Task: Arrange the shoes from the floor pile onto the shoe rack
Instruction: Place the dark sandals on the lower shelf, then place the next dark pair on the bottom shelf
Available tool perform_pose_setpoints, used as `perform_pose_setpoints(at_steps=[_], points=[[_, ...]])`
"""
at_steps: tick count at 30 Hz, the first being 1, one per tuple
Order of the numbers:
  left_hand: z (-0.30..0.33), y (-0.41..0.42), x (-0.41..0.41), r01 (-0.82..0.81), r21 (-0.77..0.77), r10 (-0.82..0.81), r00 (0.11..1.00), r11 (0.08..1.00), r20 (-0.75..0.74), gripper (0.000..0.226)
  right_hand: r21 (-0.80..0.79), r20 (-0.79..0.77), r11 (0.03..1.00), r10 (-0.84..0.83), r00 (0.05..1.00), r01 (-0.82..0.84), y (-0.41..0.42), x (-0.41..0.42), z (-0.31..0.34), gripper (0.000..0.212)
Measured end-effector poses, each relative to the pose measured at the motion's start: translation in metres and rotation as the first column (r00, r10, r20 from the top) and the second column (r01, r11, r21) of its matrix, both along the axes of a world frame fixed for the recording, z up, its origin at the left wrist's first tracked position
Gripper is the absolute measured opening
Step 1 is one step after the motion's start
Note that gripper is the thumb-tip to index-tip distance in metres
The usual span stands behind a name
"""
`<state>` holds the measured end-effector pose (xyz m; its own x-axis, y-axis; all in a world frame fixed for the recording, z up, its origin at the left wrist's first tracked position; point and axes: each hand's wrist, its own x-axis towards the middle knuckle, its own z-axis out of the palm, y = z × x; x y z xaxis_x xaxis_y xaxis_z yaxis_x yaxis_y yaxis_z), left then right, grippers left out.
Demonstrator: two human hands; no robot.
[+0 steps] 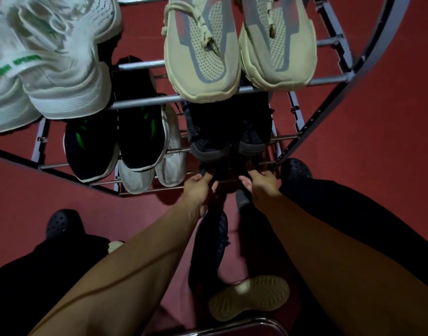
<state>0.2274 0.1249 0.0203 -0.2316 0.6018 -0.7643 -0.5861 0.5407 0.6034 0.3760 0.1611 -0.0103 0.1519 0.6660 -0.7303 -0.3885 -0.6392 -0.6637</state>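
I look straight down on a metal shoe rack (145, 103) with several tiers. White shoes (62, 69) and a beige pair (239, 44) sit on the top tier. Below are black shoes with green marks (116, 139), a white pair (169, 166) and a dark pair (229, 132). At the lowest tier's right end, my left hand (198, 187) and my right hand (261, 185) each grip the heel of a dark shoe (223, 170), partly hidden in shadow. On the floor below lie a dark shoe (210, 248) and an overturned shoe showing its pale sole (249, 297).
Red floor (365, 141) surrounds the rack. My feet in black perforated clogs stand at left (62, 223) and right (296, 168) of the rack's front. A chrome-edged surface (244, 328) shows at the bottom edge.
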Motion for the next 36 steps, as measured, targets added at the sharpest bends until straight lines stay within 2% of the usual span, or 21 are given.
perform_pose_setpoints(at_steps=[2, 4, 5, 7, 12, 15, 18, 20, 22, 23, 24, 27, 28, 30, 33, 36], points=[[-0.004, 0.0, -0.003, 0.007, -0.01, -0.007, 1.0, 1.0, -0.029, 0.037, -0.027, -0.046, 0.999, 0.017, 0.999, -0.018, -0.002, 0.001, -0.002, 0.052], [-0.005, -0.002, -0.005, 0.056, 0.005, -0.056, 0.998, 0.998, -0.027, 0.034, -0.039, -0.062, 0.998, 0.038, 0.997, -0.041, -0.005, 0.0, -0.001, 0.065], [-0.004, -0.003, -0.006, 0.093, 0.016, -0.093, 0.995, 0.996, -0.027, 0.03, -0.034, -0.046, 0.997, 0.069, 0.997, -0.071, -0.007, 0.0, -0.001, 0.07], [-0.003, -0.006, -0.009, 0.157, 0.016, -0.157, 0.987, 0.987, -0.044, 0.026, -0.008, 0.0, 0.991, 0.137, 0.991, -0.137, -0.013, 0.001, -0.003, 0.066], [0.0, -0.022, -0.022, 0.267, -0.021, -0.266, 0.942, 0.963, -0.203, 0.049, 0.009, 0.184, 0.977, 0.209, 0.96, -0.214, -0.024, 0.009, -0.009, 0.059], [-0.005, -0.042, -0.036, 0.346, -0.055, -0.348, 0.895, 0.936, -0.279, 0.036, -0.025, 0.337, 0.939, 0.33, 0.882, -0.342, -0.038, 0.014, -0.014, 0.048], [-0.015, -0.063, -0.055, 0.418, -0.124, -0.434, 0.833, 0.9, -0.341, 0.033, -0.033, 0.376, 0.884, 0.444, 0.814, -0.467, -0.057, 0.016, -0.019, 0.013], [-0.024, -0.078, -0.07, 0.463, -0.188, -0.499, 0.791, 0.866, -0.354, 0.029, -0.083, 0.404, 0.824, 0.542, 0.737, -0.561, -0.064, 0.011, -0.023, 0.02], [-0.034, -0.093, -0.083, 0.502, -0.242, -0.558, 0.75, 0.83, -0.357, 0.025, -0.197, 0.415, 0.738, 0.659, 0.627, -0.646, -0.069, 0.007, -0.027, 0.014], [-0.04, -0.099, -0.088, 0.513, -0.262, -0.576, 0.736, 0.817, -0.356, 0.02, -0.218, 0.408, 0.712, 0.687, 0.601, -0.667, -0.07, 0.006, -0.029, 0.012], [-0.044, -0.105, -0.093, 0.523, -0.277, -0.592, 0.724, 0.806, -0.354, 0.017, -0.222, 0.413, 0.691, 0.706, 0.575, -0.688, -0.073, 0.006, -0.03, 0.016], [-0.061, -0.12, -0.104, 0.56, -0.324, -0.646, 0.68, 0.763, -0.347, 0.014, -0.33, 0.478, 0.572, 0.787, 0.39, -0.751, -0.082, 0.015, -0.035, 0.042], [-0.065, -0.123, -0.106, 0.566, -0.333, -0.656, 0.676, 0.754, -0.336, 0.015, -0.37, 0.484, 0.555, 0.8, 0.355, -0.745, -0.085, 0.019, -0.04, 0.047], [-0.079, -0.129, -0.109, 0.58, -0.356, -0.678, 0.664, 0.733, -0.315, 0.018, -0.416, 0.498, 0.559, 0.8, 0.334, -0.717, -0.089, 0.025, -0.044, 0.05], [-0.097, -0.137, -0.104, 0.571, -0.396, -0.686, 0.674, 0.719, -0.274, 0.017, -0.498, 0.474, 0.508, 0.838, 0.27, -0.703, -0.099, 0.039, -0.059, 0.049], [-0.113, -0.149, -0.095, 0.626, -0.427, -0.747, 0.628, 0.652, -0.22, 0.018, -0.542, 0.395, 0.505, 0.859, 0.326, -0.672, -0.118, 0.051, -0.073, 0.045]])
